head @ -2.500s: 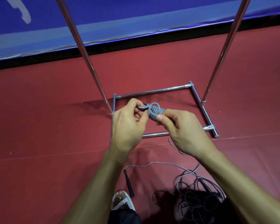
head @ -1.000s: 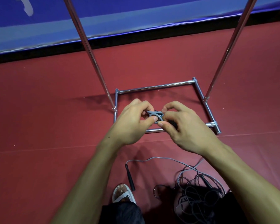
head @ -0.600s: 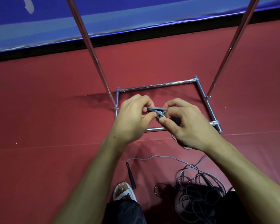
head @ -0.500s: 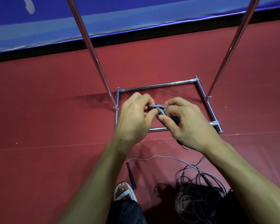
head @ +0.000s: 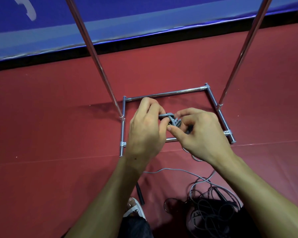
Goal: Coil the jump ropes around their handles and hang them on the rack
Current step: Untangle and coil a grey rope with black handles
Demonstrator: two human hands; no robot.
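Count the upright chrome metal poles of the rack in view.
2. One upright chrome metal pole rises from the left side bar of the rack's floor frame, the other from the right side bar. Both tops run out of frame; none seem hidden.

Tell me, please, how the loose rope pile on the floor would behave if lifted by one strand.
The loose rope pile would probably hang floppy: its thin cord lies in slack, overlapping loops. Those crossings suggest it may come up as a snagged clump. The black handle beside it looks stiff and rounded, so it might dangle or roll.
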